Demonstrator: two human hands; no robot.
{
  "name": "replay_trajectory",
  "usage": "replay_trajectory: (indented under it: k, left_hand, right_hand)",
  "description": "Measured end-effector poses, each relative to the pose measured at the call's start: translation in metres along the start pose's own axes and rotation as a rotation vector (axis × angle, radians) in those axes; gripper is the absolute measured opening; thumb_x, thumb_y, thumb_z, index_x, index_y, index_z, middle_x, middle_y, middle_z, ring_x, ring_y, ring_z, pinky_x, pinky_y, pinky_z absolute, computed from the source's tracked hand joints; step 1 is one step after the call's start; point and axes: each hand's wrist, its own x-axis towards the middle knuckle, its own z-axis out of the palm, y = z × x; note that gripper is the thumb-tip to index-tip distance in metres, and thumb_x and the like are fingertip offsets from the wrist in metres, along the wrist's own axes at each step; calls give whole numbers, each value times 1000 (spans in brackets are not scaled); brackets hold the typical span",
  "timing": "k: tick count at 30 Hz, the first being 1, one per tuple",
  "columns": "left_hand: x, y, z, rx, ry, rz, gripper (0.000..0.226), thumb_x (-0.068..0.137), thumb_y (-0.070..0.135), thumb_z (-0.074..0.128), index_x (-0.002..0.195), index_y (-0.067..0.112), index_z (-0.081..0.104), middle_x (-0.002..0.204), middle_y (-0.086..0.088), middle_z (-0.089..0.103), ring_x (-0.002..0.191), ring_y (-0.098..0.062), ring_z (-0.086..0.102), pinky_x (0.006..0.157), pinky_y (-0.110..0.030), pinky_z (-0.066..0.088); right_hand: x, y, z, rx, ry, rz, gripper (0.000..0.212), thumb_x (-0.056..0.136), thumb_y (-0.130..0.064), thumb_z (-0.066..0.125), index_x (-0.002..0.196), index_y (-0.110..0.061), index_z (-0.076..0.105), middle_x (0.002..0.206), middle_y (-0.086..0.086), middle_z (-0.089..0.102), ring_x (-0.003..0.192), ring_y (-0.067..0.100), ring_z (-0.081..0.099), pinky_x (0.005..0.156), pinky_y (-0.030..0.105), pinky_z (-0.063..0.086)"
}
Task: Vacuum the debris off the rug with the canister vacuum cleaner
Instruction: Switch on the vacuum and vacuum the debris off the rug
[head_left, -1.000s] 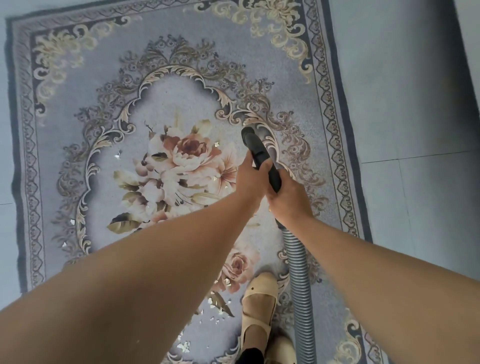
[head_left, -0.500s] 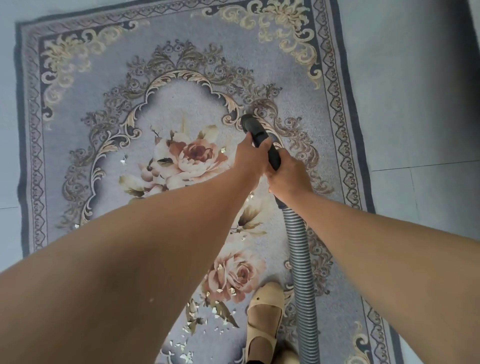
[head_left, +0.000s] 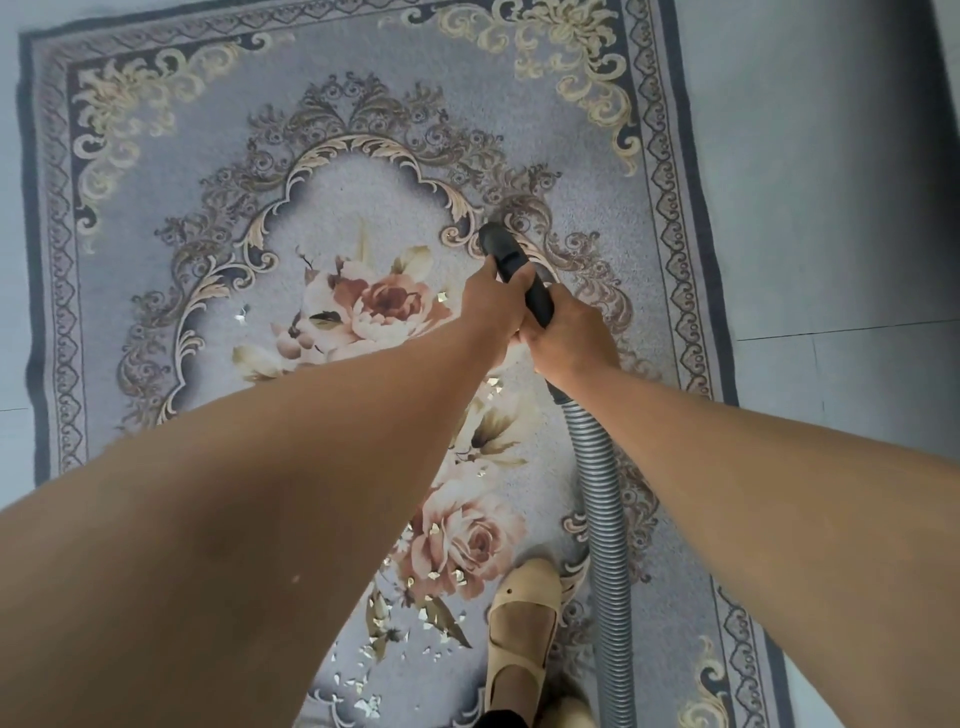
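The left hand (head_left: 491, 306) and the right hand (head_left: 574, 338) are both curled around the black tube (head_left: 501, 247). They touch each other, the left one nearer the tip. Just beyond the left fingers the tip points down at the rug (head_left: 337, 62). A grey hose (head_left: 605, 519) runs from under the right hand back toward the person. Shiny debris (head_left: 374, 704) lies on the rug below the left forearm, near a beige shoe (head_left: 524, 618).

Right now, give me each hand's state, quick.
Left hand: grips the wand.
Right hand: grips the wand too, nearer the hose.
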Motion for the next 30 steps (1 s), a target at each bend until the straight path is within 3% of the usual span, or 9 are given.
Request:
replay_trajectory:
  k: [4, 7, 11, 19, 24, 28, 30]
  left_hand:
    - [-15, -19, 9, 31, -25, -2, 53, 96, 25, 57, 145, 23, 38, 104, -9, 66, 93, -29, 66, 80, -48, 56]
    - [-27, -38, 13, 42, -39, 13, 51, 95, 23, 58, 142, 20, 41, 111, -12, 66, 98, -32, 67, 80, -47, 58]
    - [-41, -58, 19, 46, -49, 16, 47, 94, 21, 59, 138, 22, 43, 108, -12, 67, 98, -30, 67, 85, -51, 56]
    - [-54, -75, 11, 56, 10, 35, 37, 94, 25, 58, 129, 22, 46, 91, -9, 65, 90, -29, 67, 82, -50, 57]
    - [-50, -71, -12, 73, 117, 93, 46, 93, 28, 58, 136, 23, 46, 104, -10, 67, 93, -27, 66, 86, -46, 56]
    - [-44, -63, -35, 49, 175, 106, 45, 94, 25, 56, 138, 23, 45, 107, -11, 68, 96, -26, 66, 90, -45, 54]
    - [-40, -61, -47, 53, 196, 104, 45, 95, 25, 55, 139, 21, 46, 106, -10, 68, 97, -27, 66, 90, -44, 54]
  right_hand:
    - [-21, 18, -3, -29, -10, 8, 42, 94, -50, 51, 110, -12, 52, 84, 8, 65, 72, 30, 65, 61, 39, 53]
    - [-39, 34, -4, -13, -35, 4, 44, 95, -49, 51, 117, -11, 50, 84, 8, 64, 72, 32, 66, 63, 43, 55]
    - [-59, 52, -2, 19, -53, 7, 39, 94, -49, 52, 112, -14, 52, 79, 9, 65, 66, 30, 66, 62, 46, 56]
    - [-72, 56, 6, -10, -98, -7, 36, 94, -49, 53, 106, -15, 52, 76, 9, 63, 67, 32, 65, 62, 43, 55]
    - [-65, 32, 19, 2, -137, -60, 37, 93, -53, 51, 102, -17, 49, 76, 8, 63, 66, 32, 65, 58, 42, 53]
    - [-59, 6, 30, -16, -166, -83, 34, 94, -49, 52, 100, -17, 48, 72, 1, 55, 62, 25, 56, 50, 30, 37]
    - [-57, -6, 36, -14, -181, -80, 34, 94, -49, 52, 101, -16, 49, 77, 3, 59, 66, 27, 59, 53, 32, 42]
